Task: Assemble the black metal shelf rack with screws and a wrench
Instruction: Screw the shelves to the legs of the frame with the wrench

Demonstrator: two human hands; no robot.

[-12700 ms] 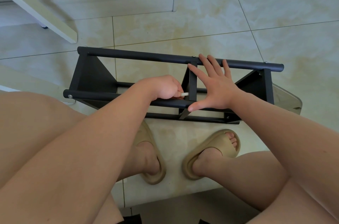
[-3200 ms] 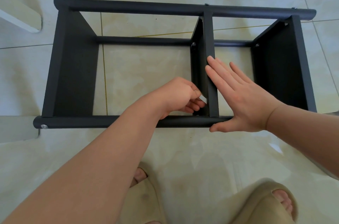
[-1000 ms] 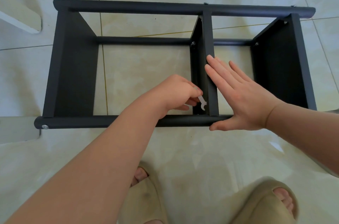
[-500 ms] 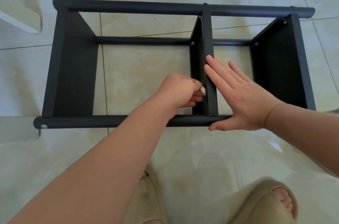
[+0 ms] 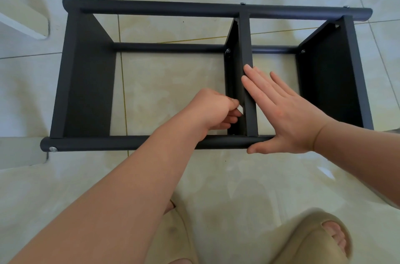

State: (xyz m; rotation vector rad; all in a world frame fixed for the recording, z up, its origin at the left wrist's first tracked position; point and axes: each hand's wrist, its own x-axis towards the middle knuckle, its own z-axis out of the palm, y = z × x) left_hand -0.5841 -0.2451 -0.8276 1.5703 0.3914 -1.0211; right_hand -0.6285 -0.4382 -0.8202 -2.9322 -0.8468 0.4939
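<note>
Down on the shiny cream tiled floor [image 5: 168,90], the black metal shelf rack [image 5: 86,82] is lying with its open frame facing up. Bare floor is showing all around its edges and through its two gaps; the left gap is wider. A tan foam sandal [image 5: 313,240] is sitting well apart from the front bar. The right hand [image 5: 287,116] is lying flat with straight fingers, pressing on the thin middle panel [image 5: 245,47]. The left hand [image 5: 213,110] is reaching into the left gap, fingers curled, pinching a small pale flat wrench [image 5: 240,109] just beside that panel. A tiny silver screw [image 5: 53,149] is sitting in the front bar's left end.
</note>
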